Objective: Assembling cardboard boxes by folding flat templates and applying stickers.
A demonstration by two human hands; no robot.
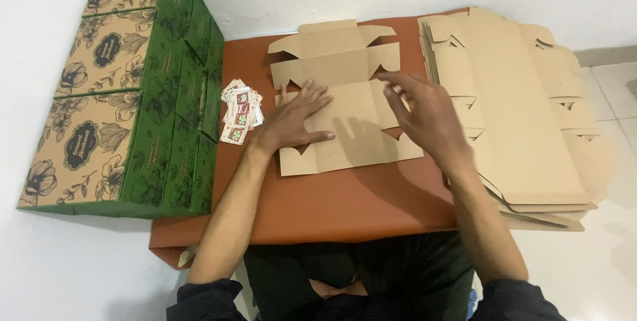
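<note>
Both hands (left (295, 118) flat, right (424, 112) hovering) over cardboard blank (355, 138).

A small home-style packing spot, not a factory: a low brown counter (345, 208) set on a white tiled floor (617, 95) against plain white walls, with finished green floral boxes (133, 95) stacked beside a pile of flat cardboard blanks (524, 115).

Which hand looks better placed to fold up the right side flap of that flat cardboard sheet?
Probably the right hand: it hovers above the flat cardboard sheet's right side, fingers spread, while the left hand lies flat, pressing the sheet's left part.
</note>
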